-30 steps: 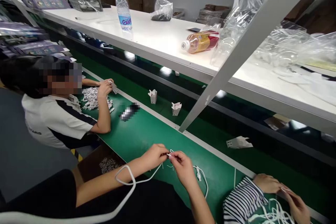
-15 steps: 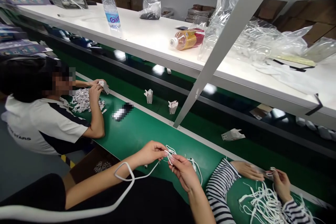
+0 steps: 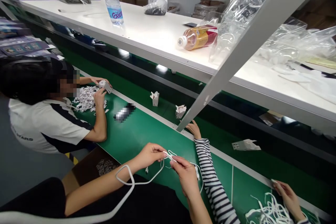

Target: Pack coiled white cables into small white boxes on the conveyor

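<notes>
Between both hands, over the green table [image 3: 147, 129], is a thin white cable [image 3: 171, 153] gathered in loops. My left hand [image 3: 151, 154] pinches the loops at their left end with thumb and fingertips. On the right side, my right hand [image 3: 185, 173] grips the same loops between thumb and fingers. More white cable hangs beside my right wrist, with a small white part [image 3: 196, 172] near it. A thicker white cord [image 3: 133, 182] crosses in front of my left forearm, and where it ends is hard to make out.
A co-worker's striped sleeve [image 3: 214, 178] reaches across on the right, beside a pile of white cables [image 3: 271, 210]. At left another person handles a small white box [image 3: 105, 85]. Small open boxes [image 3: 154, 98] stand on the green strip behind. A slanted metal post [image 3: 220, 77] supports the shelf [image 3: 147, 38].
The striped-sleeved co-worker's one arm has stretched forward to the post, near a small box. My hands keep hold of the cable, its loops now drawn flatter. The view has shifted slightly.
</notes>
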The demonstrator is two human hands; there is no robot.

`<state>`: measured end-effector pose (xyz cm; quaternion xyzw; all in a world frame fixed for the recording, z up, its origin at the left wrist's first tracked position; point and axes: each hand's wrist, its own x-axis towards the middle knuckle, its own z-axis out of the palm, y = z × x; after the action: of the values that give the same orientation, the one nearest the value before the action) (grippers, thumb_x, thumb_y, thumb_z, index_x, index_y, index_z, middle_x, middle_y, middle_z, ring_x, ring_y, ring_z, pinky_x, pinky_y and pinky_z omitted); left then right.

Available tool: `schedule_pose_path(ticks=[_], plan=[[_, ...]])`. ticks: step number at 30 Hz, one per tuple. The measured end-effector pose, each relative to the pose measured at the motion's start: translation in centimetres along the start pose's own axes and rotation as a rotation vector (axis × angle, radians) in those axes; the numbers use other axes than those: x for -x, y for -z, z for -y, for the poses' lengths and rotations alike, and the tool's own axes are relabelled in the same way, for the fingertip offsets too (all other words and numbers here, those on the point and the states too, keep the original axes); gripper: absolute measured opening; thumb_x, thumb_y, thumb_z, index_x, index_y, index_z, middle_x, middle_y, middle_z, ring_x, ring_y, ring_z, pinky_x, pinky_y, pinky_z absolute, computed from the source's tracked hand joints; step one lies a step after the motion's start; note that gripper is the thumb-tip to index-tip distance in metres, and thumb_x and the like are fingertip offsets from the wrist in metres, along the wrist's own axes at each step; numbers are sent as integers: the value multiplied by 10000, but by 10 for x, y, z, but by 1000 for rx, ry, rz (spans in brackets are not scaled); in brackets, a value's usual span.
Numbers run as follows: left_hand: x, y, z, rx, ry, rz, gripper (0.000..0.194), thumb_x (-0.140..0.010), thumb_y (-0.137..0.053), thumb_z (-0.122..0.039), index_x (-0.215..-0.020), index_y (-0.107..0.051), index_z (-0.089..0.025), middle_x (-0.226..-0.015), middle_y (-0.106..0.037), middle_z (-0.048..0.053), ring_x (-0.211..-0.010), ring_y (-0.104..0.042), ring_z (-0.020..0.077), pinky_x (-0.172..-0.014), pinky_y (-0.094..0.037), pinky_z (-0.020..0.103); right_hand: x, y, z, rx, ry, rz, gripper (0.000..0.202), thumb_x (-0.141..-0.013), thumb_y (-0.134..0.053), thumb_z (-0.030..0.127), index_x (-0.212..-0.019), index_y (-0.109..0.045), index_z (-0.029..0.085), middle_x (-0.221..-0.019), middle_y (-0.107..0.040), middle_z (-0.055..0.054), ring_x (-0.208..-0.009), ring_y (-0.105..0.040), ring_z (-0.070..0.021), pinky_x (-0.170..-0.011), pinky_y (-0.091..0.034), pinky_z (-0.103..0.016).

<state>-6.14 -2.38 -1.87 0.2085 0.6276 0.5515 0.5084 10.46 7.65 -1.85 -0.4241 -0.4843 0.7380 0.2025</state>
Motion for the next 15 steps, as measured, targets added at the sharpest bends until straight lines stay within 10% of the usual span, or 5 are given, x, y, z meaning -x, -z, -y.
schedule_pose_path(ticks=[8, 15], plan=[[-38, 18, 14, -37, 69, -62, 510, -639, -819, -518, -918, -751, -96, -729, -717, 84, -619, -633, 165, -592, -510, 280, -22, 6, 6, 92, 23, -73, 258, -613, -855, 409, -804, -821, 237, -796, -722, -27, -745, -659, -234, -709, -568, -346], [-196, 117, -33, -261, -87, -535, 912, -678, -837, -303, -1426, -390, -37, -1495, -381, 275, -1327, -460, 371, -1038, -446, 402, -26, 29, -16, -14, -122, -272, 350, -467, -920, 481, -706, -792, 259, -677, -742, -13, -625, -685, -197, -618, -586, -283]])
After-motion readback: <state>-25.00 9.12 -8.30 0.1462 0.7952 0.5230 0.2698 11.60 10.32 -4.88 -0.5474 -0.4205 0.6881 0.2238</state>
